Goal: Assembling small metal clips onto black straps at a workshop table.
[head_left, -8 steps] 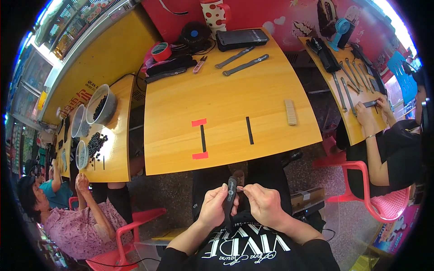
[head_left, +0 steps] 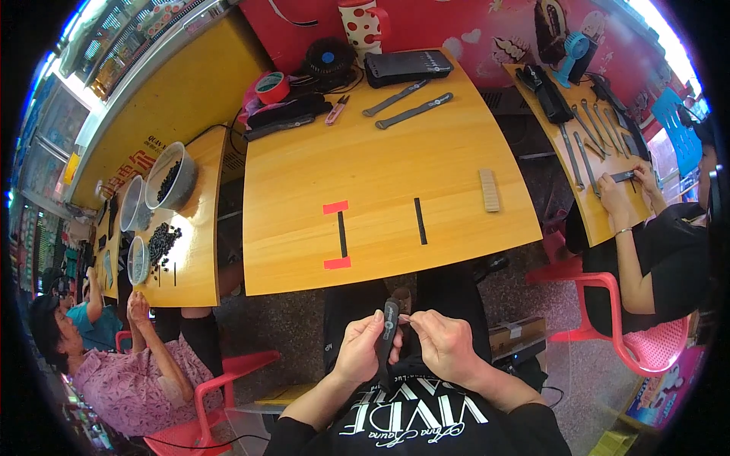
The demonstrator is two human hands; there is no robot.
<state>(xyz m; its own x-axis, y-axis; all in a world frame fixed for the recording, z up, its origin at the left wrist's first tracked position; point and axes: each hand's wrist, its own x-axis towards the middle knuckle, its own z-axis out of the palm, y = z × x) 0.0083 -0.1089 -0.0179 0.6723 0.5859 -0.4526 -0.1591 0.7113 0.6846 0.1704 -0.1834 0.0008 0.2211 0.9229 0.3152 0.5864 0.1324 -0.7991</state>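
Above my lap, in front of the table's near edge, a dark strap [head_left: 389, 327] with a small pale round mark stands nearly upright. My left hand [head_left: 359, 348] is closed around it, thumb along its left side. Close by on the right, my right hand [head_left: 442, 343] has its fingers pinched together at the strap's edge. Whatever lies between those fingertips is too small to make out. Two similar grey straps, a longer one [head_left: 414, 111] and a shorter one [head_left: 395, 99], lie at the back of the table beside red-handled thread snips [head_left: 336, 111].
The wooden table [head_left: 304, 167] bears black marking strips with red tape [head_left: 337, 264], a beige ribbed block [head_left: 488, 190], a black stack [head_left: 407, 67], a tape roll [head_left: 271, 88] and a spotted mug [head_left: 360, 30]. Co-workers sit left and right on pink chairs [head_left: 608, 304]; tubs [head_left: 171, 176] stand left.
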